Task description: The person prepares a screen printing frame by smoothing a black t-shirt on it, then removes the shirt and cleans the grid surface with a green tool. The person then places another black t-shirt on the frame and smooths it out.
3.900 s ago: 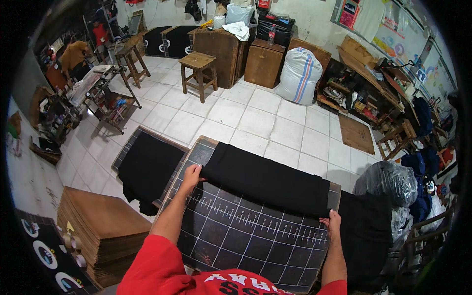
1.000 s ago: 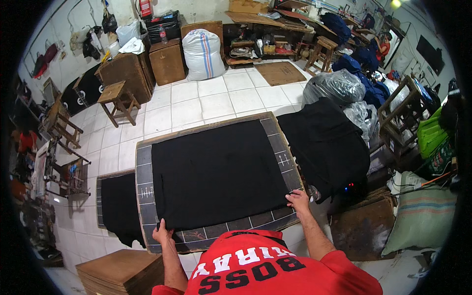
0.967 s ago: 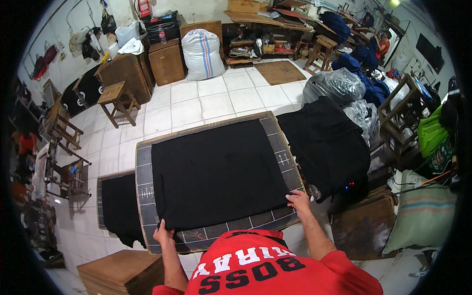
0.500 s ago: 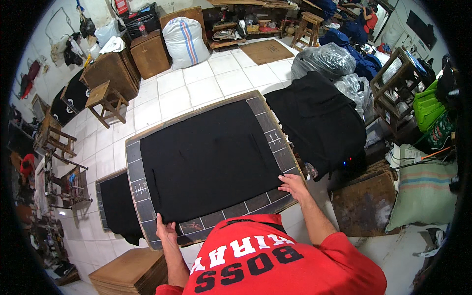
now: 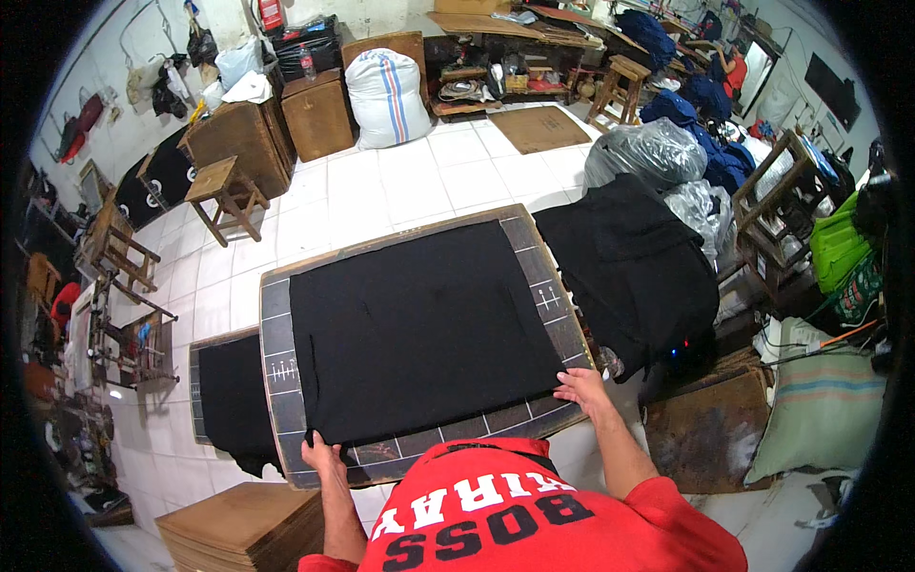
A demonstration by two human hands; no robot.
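A folded piece of black fabric (image 5: 419, 334) lies flat over a dark board (image 5: 284, 396) with white grid lines and measuring marks along its margins. My left hand (image 5: 324, 456) is at the fabric's near left corner, its thumb and fingers pinching the edge. At the near right corner, my right hand (image 5: 581, 389) grips the fabric's edge between thumb and fingers. The cloth looks mostly smooth, with a few small creases near its middle and along the left side.
More black fabric (image 5: 634, 267) is heaped right of the board, and another black piece (image 5: 233, 396) covers a lower board at left. A stack of brown boards (image 5: 233, 520) sits at lower left. Wooden stools (image 5: 224, 195), a white sack (image 5: 386, 100) and plastic bags (image 5: 648, 153) stand farther off.
My view has shifted, so the board and room appear lower and slightly to the right. The left thumb, raised before, now closes on the corner; the right hand stays at its corner.
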